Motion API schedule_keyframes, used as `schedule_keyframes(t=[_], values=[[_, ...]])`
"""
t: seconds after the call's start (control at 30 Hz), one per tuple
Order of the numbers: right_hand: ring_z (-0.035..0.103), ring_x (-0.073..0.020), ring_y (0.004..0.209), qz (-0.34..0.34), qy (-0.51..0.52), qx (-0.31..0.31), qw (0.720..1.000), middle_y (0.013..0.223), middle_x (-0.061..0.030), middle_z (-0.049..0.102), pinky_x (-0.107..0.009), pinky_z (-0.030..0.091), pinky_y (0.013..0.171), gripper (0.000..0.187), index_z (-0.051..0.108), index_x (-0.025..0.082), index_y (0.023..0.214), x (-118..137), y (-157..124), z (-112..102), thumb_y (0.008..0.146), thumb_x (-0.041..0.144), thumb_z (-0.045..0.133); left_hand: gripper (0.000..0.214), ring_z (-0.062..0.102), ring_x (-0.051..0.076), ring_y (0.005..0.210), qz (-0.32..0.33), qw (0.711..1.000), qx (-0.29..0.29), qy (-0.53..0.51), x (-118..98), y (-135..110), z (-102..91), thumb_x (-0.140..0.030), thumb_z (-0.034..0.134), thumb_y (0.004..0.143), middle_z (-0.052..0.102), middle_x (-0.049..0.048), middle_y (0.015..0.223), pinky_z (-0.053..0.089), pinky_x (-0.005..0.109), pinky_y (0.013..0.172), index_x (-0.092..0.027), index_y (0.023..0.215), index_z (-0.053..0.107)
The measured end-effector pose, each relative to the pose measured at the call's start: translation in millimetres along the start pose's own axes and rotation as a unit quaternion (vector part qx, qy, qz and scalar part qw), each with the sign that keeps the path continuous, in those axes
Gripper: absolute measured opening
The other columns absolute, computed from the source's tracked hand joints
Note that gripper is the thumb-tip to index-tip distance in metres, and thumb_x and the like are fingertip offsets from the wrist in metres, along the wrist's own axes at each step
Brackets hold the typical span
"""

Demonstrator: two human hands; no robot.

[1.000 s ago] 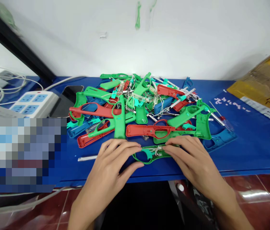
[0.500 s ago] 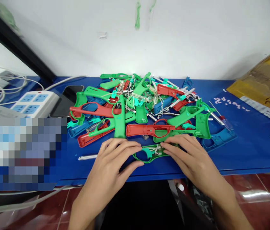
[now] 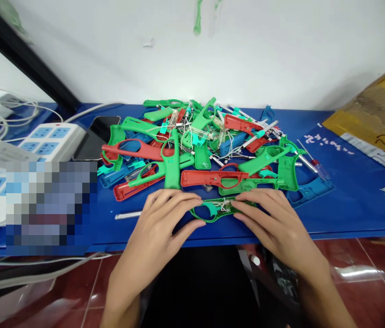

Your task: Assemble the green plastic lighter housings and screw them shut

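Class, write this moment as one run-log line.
left hand: on green shell | right hand: on same shell | behind: pile of plastic shells | surface: blue table | left: power strip, phone

We are at a small assembly workbench in a workshop. Directly beyond our hands, a pile of plastic shells [image 3: 199, 150] in green, red and blue, with loose wires, covers the blue table [image 3: 349, 205]. Power strips [image 3: 52, 139] lie left of our hands, a cardboard box [image 3: 380, 116] to the right.
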State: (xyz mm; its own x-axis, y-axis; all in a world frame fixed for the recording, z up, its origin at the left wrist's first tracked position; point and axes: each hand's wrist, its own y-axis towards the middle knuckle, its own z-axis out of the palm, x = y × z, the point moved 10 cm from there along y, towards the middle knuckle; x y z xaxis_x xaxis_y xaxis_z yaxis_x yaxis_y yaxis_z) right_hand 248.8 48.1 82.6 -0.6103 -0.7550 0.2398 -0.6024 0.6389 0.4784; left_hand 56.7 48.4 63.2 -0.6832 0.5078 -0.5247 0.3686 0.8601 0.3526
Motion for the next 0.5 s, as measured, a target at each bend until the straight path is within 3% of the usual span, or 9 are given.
schedule_keyframes(t=[0.27,0.5], values=[[0.065,-0.0297,0.12,-0.001,-0.025,0.041,0.999,0.132,-0.0145,0.076,-0.049,0.055,0.102,0.03,0.07,0.015,0.138,2.9,6.0,10.2,0.114,0.032,0.062,0.028,0.07,0.025,0.121,0.013,1.0,-0.012,0.001,0.1,1.2,-1.8,-0.035,0.077,0.106,0.08,0.0028,0.13,0.042,0.042,0.111,-0.027,0.132,0.071],[0.067,-0.0293,0.123,-0.007,-0.04,0.001,0.999,0.136,-0.0146,0.075,-0.049,0.055,0.105,0.028,0.068,0.015,0.14,4.8,1.1,6.8,0.113,0.019,0.062,0.027,0.072,0.026,0.121,0.014,1.0,-0.018,0.003,2.7,1.1,-1.2,-0.037,0.078,0.105,0.081,0.0031,0.13,0.045,0.044,0.11,-0.028,0.13,0.073]])
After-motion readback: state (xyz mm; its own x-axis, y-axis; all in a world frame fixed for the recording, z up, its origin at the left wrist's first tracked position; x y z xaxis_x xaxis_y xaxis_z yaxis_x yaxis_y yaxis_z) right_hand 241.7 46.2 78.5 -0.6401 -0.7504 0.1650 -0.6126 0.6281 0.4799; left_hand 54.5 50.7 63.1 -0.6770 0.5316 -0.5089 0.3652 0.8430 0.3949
